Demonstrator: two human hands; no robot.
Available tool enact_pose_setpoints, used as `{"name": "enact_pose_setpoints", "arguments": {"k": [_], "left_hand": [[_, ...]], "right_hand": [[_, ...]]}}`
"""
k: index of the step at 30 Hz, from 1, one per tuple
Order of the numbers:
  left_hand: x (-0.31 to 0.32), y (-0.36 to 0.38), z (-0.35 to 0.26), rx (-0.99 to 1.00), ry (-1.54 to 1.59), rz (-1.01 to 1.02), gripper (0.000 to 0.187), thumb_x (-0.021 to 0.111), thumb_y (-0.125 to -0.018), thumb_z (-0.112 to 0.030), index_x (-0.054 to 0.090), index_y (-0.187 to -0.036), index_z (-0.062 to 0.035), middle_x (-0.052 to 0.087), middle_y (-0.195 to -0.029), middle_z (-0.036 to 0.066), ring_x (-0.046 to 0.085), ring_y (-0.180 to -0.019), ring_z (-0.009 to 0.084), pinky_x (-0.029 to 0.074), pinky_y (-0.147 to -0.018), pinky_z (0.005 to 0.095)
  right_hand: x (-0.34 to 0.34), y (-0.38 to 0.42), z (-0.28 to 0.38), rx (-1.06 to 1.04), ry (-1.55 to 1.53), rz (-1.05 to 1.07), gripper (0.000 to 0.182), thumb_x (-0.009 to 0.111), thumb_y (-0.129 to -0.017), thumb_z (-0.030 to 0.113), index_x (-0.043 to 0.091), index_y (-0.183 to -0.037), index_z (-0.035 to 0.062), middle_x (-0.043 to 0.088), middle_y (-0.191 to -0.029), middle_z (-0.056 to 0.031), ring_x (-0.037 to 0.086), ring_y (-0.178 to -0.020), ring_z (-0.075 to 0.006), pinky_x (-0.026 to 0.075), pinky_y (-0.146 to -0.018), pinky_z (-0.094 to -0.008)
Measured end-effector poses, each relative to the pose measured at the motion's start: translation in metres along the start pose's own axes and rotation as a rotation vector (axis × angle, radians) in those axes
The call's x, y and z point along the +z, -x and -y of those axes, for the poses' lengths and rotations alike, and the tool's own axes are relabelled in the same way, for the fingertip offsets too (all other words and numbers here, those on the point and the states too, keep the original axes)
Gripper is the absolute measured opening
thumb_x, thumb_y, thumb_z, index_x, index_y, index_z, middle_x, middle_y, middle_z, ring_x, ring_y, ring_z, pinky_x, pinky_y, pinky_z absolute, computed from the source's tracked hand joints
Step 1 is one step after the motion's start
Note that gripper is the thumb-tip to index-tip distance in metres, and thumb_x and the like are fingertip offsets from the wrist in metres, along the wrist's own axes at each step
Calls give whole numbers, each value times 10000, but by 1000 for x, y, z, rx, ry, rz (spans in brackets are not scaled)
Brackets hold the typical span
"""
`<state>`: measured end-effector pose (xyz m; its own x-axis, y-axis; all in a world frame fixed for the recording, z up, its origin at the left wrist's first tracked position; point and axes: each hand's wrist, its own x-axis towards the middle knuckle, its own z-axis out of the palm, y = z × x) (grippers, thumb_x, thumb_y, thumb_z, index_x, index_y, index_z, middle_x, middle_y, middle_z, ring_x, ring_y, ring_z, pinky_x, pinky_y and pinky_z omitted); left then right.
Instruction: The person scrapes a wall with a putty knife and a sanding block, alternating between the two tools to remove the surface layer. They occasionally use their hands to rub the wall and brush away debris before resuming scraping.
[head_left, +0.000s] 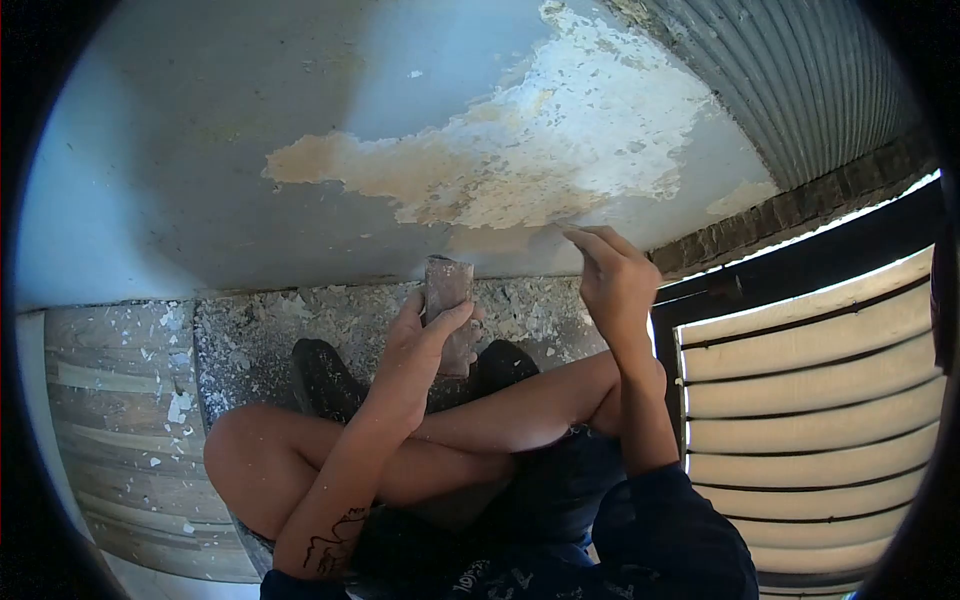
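My left hand (pixel 425 340) is closed around a worn, dusty, brownish-grey sanding block (pixel 449 290), which stands nearly upright over my crossed legs. Ahead of me is a blue-grey painted wall (pixel 230 220). A large patch (pixel 540 150) of it has lost its paint, showing whitish and tan layers with a ragged edge. My right hand (pixel 615 275) is raised in front of the lower right part of that patch, fingers pinched together. Whether anything small is between those fingertips, or whether they touch the wall, I cannot make out.
Paint flakes cover the speckled ledge (pixel 255 335) along the wall's foot. Wood-look flooring (pixel 120 400) with scattered chips lies at left. On the right are a slatted, light-coloured panel (pixel 810 400) in a dark frame and, above it, corrugated sheeting (pixel 800 70). Dark shoes (pixel 325 375) rest near the wall.
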<state>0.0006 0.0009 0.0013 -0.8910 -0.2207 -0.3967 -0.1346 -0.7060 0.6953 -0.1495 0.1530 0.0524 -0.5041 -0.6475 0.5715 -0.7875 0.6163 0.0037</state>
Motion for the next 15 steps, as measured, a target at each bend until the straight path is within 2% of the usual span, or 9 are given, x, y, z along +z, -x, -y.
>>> {"name": "enact_pose_setpoints", "arguments": {"k": [2,5,8,15], "left_hand": [[0,0,-1,-4,-11,15,338,593,-857,-253,480,-1130,-88,610,-942,30,564,-815,91,484,-609,251],[0,1,-2,-27,-15,11,330,589,-860,-255,480,-1126,-93,609,-937,22,563,-807,86,482,-604,246],[-1,0,-2,5,-4,26,329,589,-861,-256,479,-1125,-95,608,-933,20,562,-805,85,480,-602,243],[-1,0,0,5,1,14,330,589,-859,-258,482,-1123,-92,610,-939,31,568,-815,94,480,-610,248]], "right_hand": [[12,3,-6,-12,68,90,312,567,-663,-46,664,-900,132,628,-825,-11,618,-722,-223,490,-579,-339],[2,1,-1,-4,-9,19,323,555,-665,-50,665,-903,140,621,-812,-14,617,-726,-230,489,-577,-343],[15,2,-4,18,41,90,325,547,-669,-48,667,-902,144,626,-821,-15,618,-725,-232,488,-576,-342],[12,3,-4,7,77,89,317,545,-673,-37,667,-905,140,631,-821,-12,621,-711,-228,489,-577,-341]]}}
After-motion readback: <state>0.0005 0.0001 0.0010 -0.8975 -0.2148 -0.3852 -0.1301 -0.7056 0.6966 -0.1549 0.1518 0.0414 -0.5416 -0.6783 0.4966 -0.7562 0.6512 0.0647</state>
